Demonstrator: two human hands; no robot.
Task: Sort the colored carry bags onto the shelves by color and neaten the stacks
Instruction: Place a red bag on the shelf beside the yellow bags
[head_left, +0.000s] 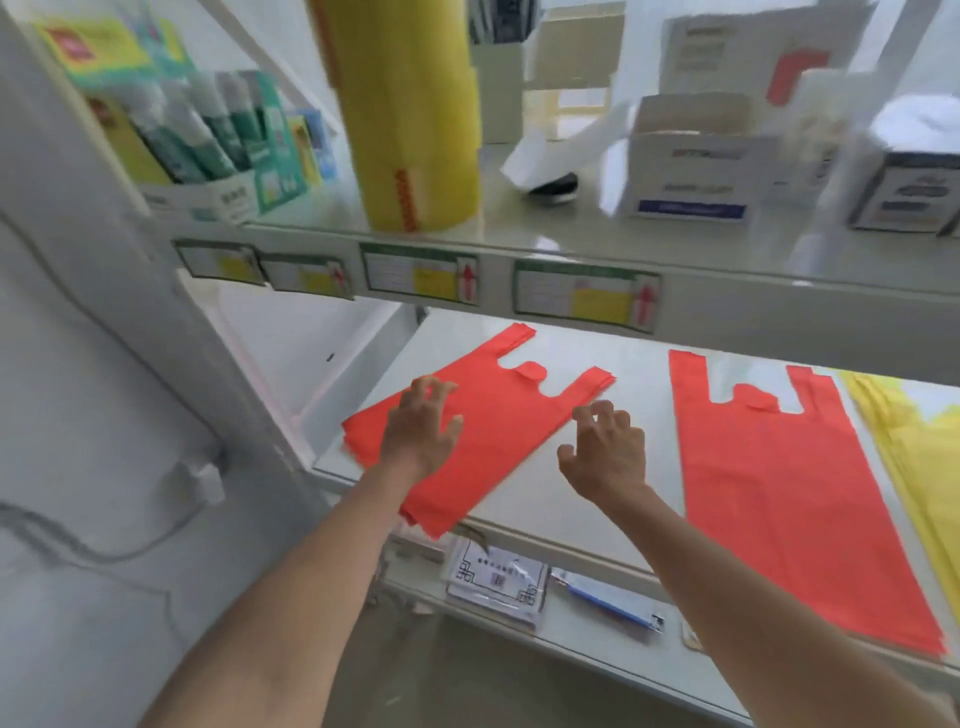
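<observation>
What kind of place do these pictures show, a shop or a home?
Probably a shop or its stockroom: white metal shelves carry green-framed price labels on the edge, boxed goods in a white display carton, and flat red plastic carry bags laid out in stacks.

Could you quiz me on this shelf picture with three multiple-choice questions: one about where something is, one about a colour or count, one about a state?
1. Where is the yellow roll?
A. on the shelf above the bags
B. on the floor
C. in the left hand

2. How many red stacks lie on the middle shelf?
A. one
B. two
C. four

3. How does the left red stack lie?
A. rolled up
B. hanging from a hook
C. flat, askew to the shelf edge

Answers:
1 A: the roll stands upright on the upper shelf.
2 B: the left stack and the right red stack, beside a yellow stack.
3 C: it lies diagonally under the left hand; the right hand is at its edge.
</observation>
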